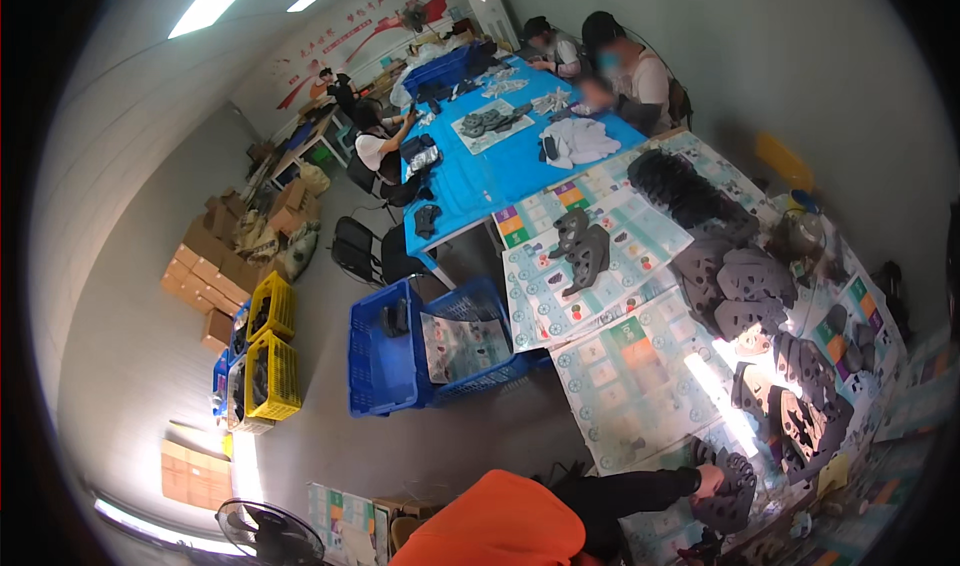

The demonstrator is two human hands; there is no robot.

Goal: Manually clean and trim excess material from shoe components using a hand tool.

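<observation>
From the lower edge, my left hand (710,481) reaches out in a black sleeve below an orange garment (490,521). Its fingers close on the edge of a dark grey piece with holes (728,501), which looks like a foam shoe part and lies on the near table. More of these pieces are heaped beside it, among them a perforated pile (800,396) in bright sunlight and a stack (735,281) farther back. Two or so similar pieces (585,254) rest on printed sheets (640,356). My right hand does not show.
Blue crates (385,366) stand on the floor left of the table. Beyond is a blue-covered table (470,181) with several people seated around it. Yellow crates (272,376), cardboard boxes (205,271), a chair (355,251) and a fan (270,531) are at left.
</observation>
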